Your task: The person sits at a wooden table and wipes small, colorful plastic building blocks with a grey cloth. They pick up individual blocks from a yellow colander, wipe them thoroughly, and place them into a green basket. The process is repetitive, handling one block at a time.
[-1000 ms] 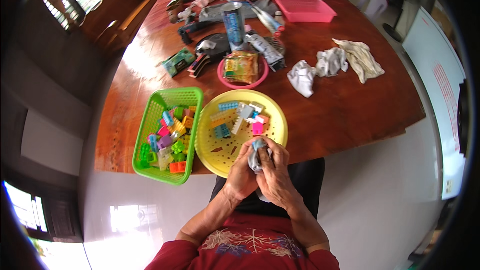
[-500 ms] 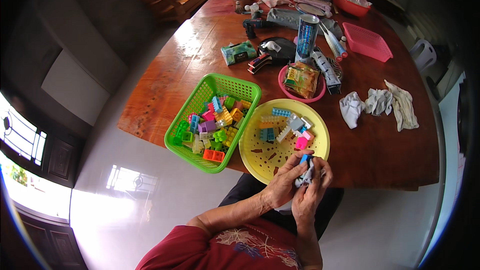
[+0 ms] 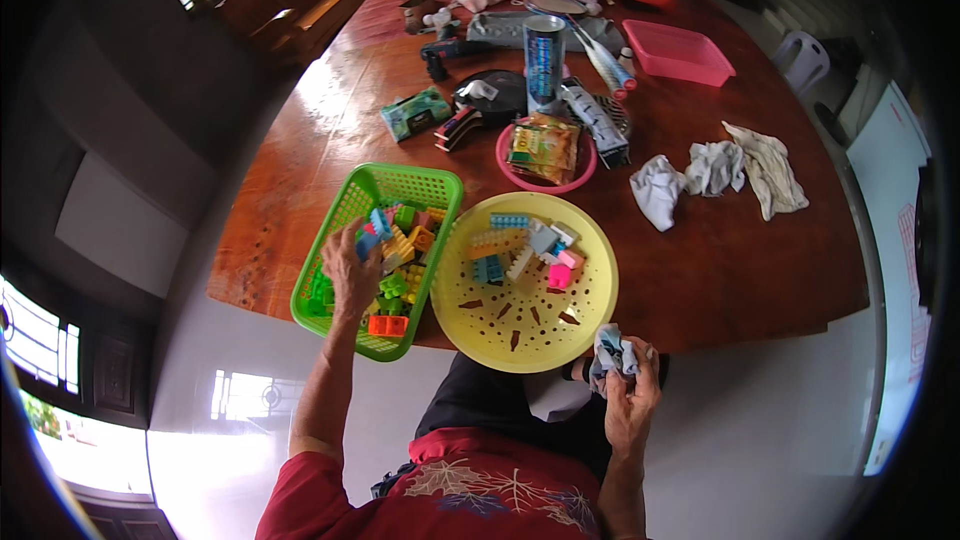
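Note:
My left hand (image 3: 352,272) reaches into the green basket (image 3: 452,187), its fingers closed around a blue toy brick (image 3: 367,242) above the pile. Next to that brick lies a light blue one (image 3: 381,224), among many coloured building bricks. My right hand (image 3: 634,402) is closed on a crumpled grey-white cloth (image 3: 606,358) with bluish patches, just off the near right rim of the yellow colander (image 3: 470,325). Inside the colander lie several bricks, among them a bright pink one (image 3: 559,276) and a light blue one (image 3: 509,221).
Beyond the colander stands a pink bowl (image 3: 510,176) with food packets, beside a tall blue can (image 3: 544,65). White cloths (image 3: 716,168) lie to the right on the wooden table (image 3: 700,290). Farther back are a pink tray (image 3: 680,55), a green tissue pack (image 3: 415,114) and a power drill (image 3: 455,52).
My hands have come apart. The left has carried the blue brick over to the green basket; the right stays near the colander with the cloth. The view has shifted.

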A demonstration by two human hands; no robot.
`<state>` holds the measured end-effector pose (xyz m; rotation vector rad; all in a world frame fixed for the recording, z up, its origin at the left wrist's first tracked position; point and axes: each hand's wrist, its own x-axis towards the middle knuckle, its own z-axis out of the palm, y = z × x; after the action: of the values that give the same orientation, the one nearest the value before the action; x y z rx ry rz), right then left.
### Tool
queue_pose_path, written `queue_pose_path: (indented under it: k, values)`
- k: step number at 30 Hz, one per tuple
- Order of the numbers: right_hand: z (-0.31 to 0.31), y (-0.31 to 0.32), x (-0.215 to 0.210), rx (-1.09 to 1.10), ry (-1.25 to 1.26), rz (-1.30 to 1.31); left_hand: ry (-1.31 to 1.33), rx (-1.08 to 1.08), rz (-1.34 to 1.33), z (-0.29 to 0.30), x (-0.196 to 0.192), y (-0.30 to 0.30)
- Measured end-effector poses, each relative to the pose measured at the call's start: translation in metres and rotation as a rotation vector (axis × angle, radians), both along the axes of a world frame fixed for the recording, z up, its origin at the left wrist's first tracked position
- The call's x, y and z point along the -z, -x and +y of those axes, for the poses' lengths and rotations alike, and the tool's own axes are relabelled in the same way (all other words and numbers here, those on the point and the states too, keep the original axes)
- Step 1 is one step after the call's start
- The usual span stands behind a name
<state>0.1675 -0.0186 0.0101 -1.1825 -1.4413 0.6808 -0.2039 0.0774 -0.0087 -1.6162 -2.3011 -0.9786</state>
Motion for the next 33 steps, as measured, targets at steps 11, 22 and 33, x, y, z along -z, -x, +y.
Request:
queue_pose_path:
  k: [11,22,33]
  values:
    - [-0.01,-0.006,0.012,-0.001,0.093,0.218,0.178,0.628,0.297,0.043,0.014,-0.159]
    - [-0.003,-0.013,0.011,-0.024,0.126,0.538,0.341,0.635,-0.465,0.027,0.005,-0.154]
    - [0.051,0.045,0.01,0.058,-0.216,-0.1,0.239,0.781,-2.056,-0.038,-0.008,-0.224]
